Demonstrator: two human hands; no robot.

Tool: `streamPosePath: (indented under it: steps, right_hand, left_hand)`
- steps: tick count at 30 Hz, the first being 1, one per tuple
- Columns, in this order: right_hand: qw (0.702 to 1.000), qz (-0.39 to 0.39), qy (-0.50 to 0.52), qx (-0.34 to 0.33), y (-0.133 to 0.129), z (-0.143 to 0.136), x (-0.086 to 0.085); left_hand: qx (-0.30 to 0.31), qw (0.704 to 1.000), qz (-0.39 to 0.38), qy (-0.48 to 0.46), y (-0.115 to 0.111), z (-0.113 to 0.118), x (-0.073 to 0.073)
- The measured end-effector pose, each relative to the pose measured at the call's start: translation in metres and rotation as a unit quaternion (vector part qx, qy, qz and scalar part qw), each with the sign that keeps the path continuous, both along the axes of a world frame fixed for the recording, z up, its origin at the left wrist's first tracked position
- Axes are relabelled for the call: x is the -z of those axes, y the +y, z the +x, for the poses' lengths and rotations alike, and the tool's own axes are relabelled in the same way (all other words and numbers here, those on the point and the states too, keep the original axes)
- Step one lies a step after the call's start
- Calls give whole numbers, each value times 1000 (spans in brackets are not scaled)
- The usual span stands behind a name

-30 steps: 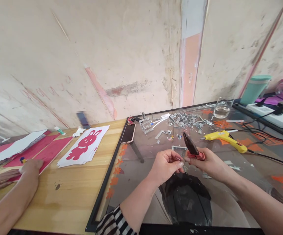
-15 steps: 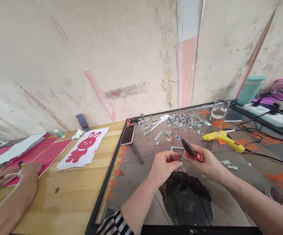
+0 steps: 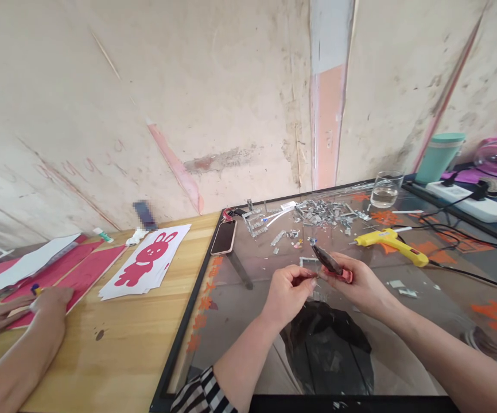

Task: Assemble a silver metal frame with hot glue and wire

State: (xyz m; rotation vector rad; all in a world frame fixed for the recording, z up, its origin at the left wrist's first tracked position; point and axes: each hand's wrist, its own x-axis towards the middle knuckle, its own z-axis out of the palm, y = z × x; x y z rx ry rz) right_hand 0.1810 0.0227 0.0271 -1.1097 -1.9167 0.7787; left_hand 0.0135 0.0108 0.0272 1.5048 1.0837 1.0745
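In the lower middle of the head view, my right hand (image 3: 356, 281) is closed round a pair of pliers (image 3: 329, 263) with dark jaws and red handles. The jaws point up and to the left. My left hand (image 3: 289, 292) is pinched on something thin and small that I cannot make out, close beside the right fingertips. A small clear frame-like piece (image 3: 309, 262) lies just beyond the hands on the glass tabletop (image 3: 248, 304). Farther back is a heap of small silvery pieces (image 3: 323, 212).
A yellow glue gun (image 3: 392, 242) lies right of the hands, near a glass of water (image 3: 385, 192), a green cup (image 3: 440, 158) and a power strip (image 3: 472, 202). Left are a phone (image 3: 223, 237), rabbit paper cutouts (image 3: 147, 261) and another person's hands (image 3: 50, 301) on red paper.
The pliers have shifted slightly to the left with my right hand. My left hand keeps its pinch in nearly the same place.
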Motion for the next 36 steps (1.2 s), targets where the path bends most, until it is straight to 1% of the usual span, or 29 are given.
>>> streamPosePath:
  steps: [3, 7, 11, 13, 15, 17, 19, 21, 25, 29, 31, 33, 36]
  right_hand:
    - [1000, -16, 7, 11, 0, -1, 1]
    - [998, -45, 21, 23, 0, -1, 2]
    - [996, -66, 48, 26, -1, -1, 2]
    - [991, -106, 78, 24, -3, -4, 2]
    - [978, -173, 113, 26, -4, -7, 2]
    - [962, -230, 144, 30, -5, -10, 1]
    - [954, -249, 163, 36, -6, -13, 0]
    - [953, -246, 171, 42, -6, -14, -1]
    - [958, -235, 155, 61, -6, -13, -2]
    - [968, -200, 140, 61, -5, -11, -1]
    - [976, -158, 136, 56, -4, -11, 0]
    - [985, -96, 129, 54, -4, -12, 2]
    - [992, 2, 106, 72, -6, -14, 5]
  left_hand:
    - [-10, 999, 35, 26, -1, 0, 1]
    - [-26, 996, 78, 38, -3, 1, 1]
    - [-47, 987, 138, 72, -7, 5, 1]
    - [-52, 978, 176, 96, -8, 6, 1]
    - [-48, 971, 205, 115, -7, 6, 2]
    - [-45, 967, 217, 125, -5, 5, 3]
    - [-49, 969, 210, 123, -3, 5, 3]
    - [-54, 974, 191, 108, -2, 5, 3]
    - [-67, 984, 152, 69, -1, 6, 1]
    - [-90, 989, 114, 28, -1, 7, 0]
    - [-95, 991, 94, 8, -1, 8, 0]
    - [-100, 992, 77, -10, -1, 9, 0]
    - [-109, 992, 59, -26, 0, 11, 2]
